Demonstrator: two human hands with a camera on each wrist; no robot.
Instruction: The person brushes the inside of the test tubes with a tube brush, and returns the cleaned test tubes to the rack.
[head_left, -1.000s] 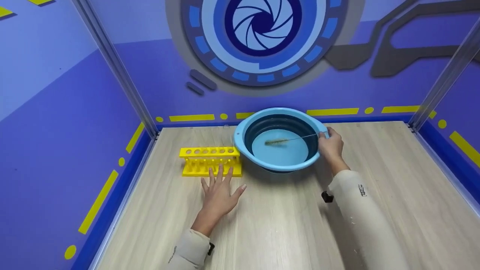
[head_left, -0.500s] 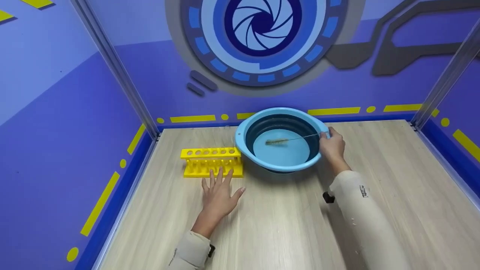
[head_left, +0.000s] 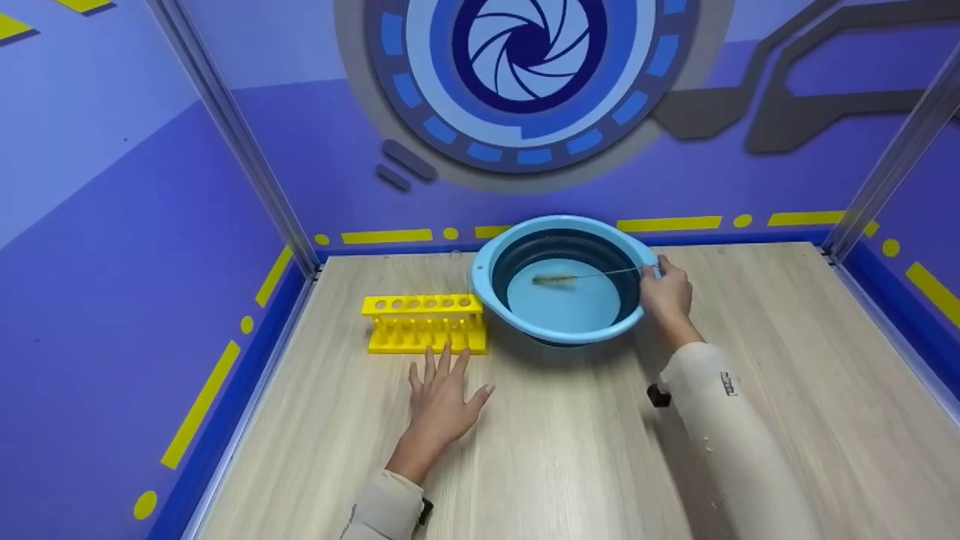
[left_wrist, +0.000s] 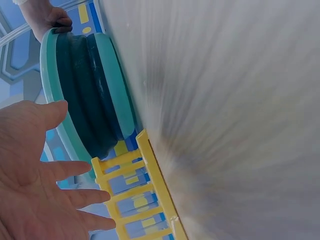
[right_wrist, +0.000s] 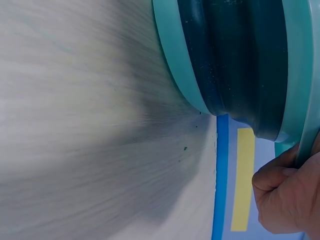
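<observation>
A blue basin (head_left: 559,335) with dark collapsible sides stands at the back of the table. My right hand (head_left: 666,294) grips its right handle, fingers curled around the rim in the right wrist view too. Inside the basin lies a test tube brush (head_left: 553,280), its thin wire running up over the rim to the right hand. A yellow test tube rack (head_left: 422,347) sits left of the basin, its pegs bare. My left hand (head_left: 442,401), fingers spread and holding nothing, is just in front of the rack; the left wrist view shows its open palm (left_wrist: 30,170).
Faint clear outlines (head_left: 459,277) show behind the rack, beside the basin. Blue printed panels (head_left: 405,202) wall the wooden table (head_left: 555,450) at the back and both sides.
My left hand has drawn back slightly from the rack toward the front. The right hand keeps its grip on the basin, and the brush head has shifted slightly.
</observation>
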